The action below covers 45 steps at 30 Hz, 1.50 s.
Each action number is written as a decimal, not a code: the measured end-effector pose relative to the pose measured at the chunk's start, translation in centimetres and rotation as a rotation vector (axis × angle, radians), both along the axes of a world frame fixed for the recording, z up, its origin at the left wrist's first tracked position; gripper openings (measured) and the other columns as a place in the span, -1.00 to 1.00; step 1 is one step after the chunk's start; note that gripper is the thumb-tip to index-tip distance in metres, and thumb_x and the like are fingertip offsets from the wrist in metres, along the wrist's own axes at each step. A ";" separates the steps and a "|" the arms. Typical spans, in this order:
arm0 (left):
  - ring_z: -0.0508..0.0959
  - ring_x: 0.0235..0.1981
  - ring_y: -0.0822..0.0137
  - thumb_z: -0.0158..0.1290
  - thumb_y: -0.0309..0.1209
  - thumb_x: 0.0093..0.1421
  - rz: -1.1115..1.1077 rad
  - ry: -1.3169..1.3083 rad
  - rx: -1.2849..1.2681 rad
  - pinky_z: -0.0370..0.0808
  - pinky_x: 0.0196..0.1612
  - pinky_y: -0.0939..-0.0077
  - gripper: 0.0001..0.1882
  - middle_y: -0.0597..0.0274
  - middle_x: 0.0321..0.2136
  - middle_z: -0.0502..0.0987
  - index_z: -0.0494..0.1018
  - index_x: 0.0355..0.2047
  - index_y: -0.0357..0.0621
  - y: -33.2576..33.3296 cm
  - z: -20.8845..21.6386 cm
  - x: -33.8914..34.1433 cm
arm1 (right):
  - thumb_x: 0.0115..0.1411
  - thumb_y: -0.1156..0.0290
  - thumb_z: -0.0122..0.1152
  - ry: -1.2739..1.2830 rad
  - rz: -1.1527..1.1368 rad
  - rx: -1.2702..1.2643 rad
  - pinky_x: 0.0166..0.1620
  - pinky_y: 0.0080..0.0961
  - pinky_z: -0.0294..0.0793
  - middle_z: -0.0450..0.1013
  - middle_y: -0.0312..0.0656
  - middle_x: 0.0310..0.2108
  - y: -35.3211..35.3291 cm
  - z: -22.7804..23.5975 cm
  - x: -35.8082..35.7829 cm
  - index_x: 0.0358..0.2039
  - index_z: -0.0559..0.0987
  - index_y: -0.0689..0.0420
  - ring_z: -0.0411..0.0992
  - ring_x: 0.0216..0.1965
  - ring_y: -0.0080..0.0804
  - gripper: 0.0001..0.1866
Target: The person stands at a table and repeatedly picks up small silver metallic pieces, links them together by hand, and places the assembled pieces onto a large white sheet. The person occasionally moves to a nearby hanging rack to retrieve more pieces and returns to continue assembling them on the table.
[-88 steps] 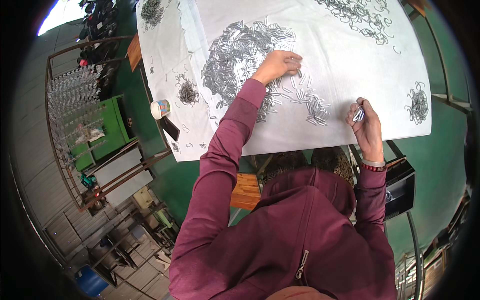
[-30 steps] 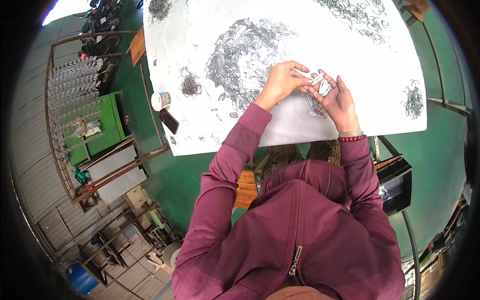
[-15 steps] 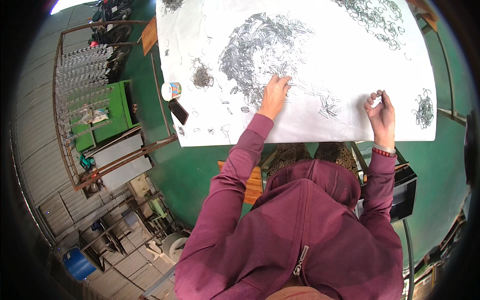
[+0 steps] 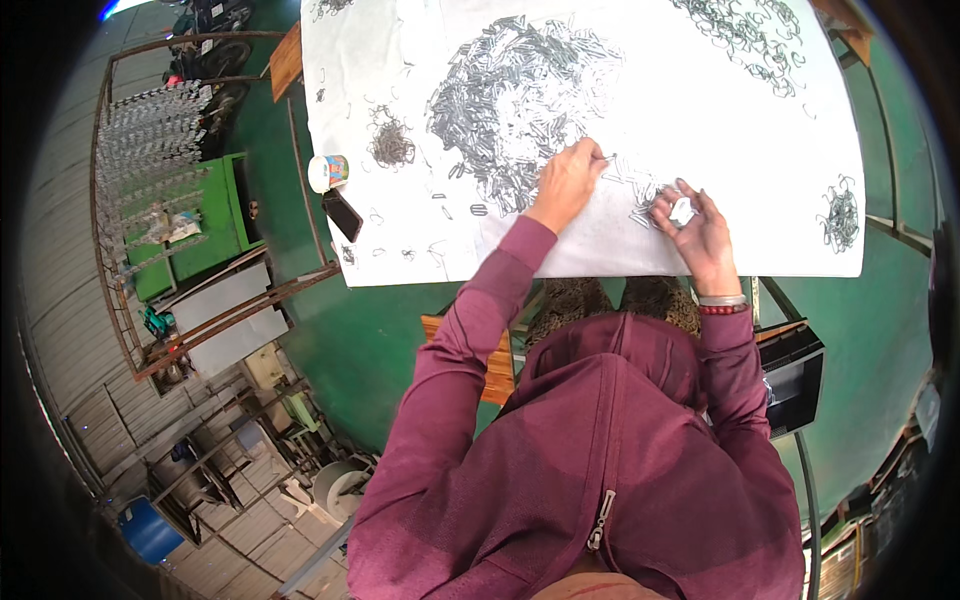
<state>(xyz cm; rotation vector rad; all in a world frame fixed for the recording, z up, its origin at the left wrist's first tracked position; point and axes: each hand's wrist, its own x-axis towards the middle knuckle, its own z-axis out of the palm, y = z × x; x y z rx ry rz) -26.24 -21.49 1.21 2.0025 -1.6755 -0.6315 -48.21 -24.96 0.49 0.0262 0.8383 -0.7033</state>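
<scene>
A broad pile of small elongated grey metal loops (image 4: 520, 100) covers the middle of the white-covered table (image 4: 700, 130). At its near right edge my left hand (image 4: 568, 188) is closed, thumb and fingertips pinched together; whatever they pinch is too small to make out. A thinner scatter of the same loops (image 4: 640, 212) lies between my two hands. Beside that scatter, my right hand (image 4: 705, 245) is turned partly palm up with its fingers curled in. A bright white patch shows among its fingers, and I cannot tell what it is.
Bent dark wire pieces lie in a far-right heap (image 4: 745, 45), a right-edge heap (image 4: 840, 218) and a left heap (image 4: 391, 147). A paper cup (image 4: 328, 173) and a black phone (image 4: 343, 216) sit at the left edge. Below right is a black box (image 4: 800, 380).
My right hand has moved left, closer to the scattered loops. My left hand has shifted slightly right, its fingertips now past the pile's edge. The whole view has shifted a little.
</scene>
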 end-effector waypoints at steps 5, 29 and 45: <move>0.50 -0.42 0.11 0.11 -0.48 0.07 0.001 0.291 -0.183 0.42 -0.35 0.26 -0.87 0.07 -0.44 0.54 0.53 -0.35 -0.23 1.9 3.1 -5.3 | 0.37 0.22 -0.30 -0.051 -0.086 0.074 -0.11 -0.35 0.38 0.36 -0.10 -0.30 0.9 -1.5 3.1 -0.14 0.34 0.23 0.35 -0.26 -0.26 -0.67; 0.53 -0.53 0.43 0.16 -0.53 0.08 0.459 0.935 0.337 0.47 -0.42 0.61 -0.82 0.14 -0.49 0.58 0.53 -0.31 -0.39 4.2 0.8 -0.7 | 0.39 0.19 -0.33 0.004 0.058 0.079 -0.08 -0.33 0.42 0.40 -0.11 -0.31 2.5 1.0 0.8 -0.19 0.36 0.20 0.39 -0.24 -0.30 -0.64; 0.51 -0.48 0.19 0.17 -0.44 0.04 0.258 0.082 0.098 0.43 -0.34 0.37 -0.86 0.05 -0.46 0.52 0.53 -0.43 -0.28 5.6 -2.5 -2.2 | 0.40 0.24 -0.42 0.138 -0.300 -0.291 0.06 -0.18 0.33 0.33 0.01 -0.17 -2.4 -2.4 -15.0 -0.11 0.30 0.25 0.33 -0.11 -0.18 -0.63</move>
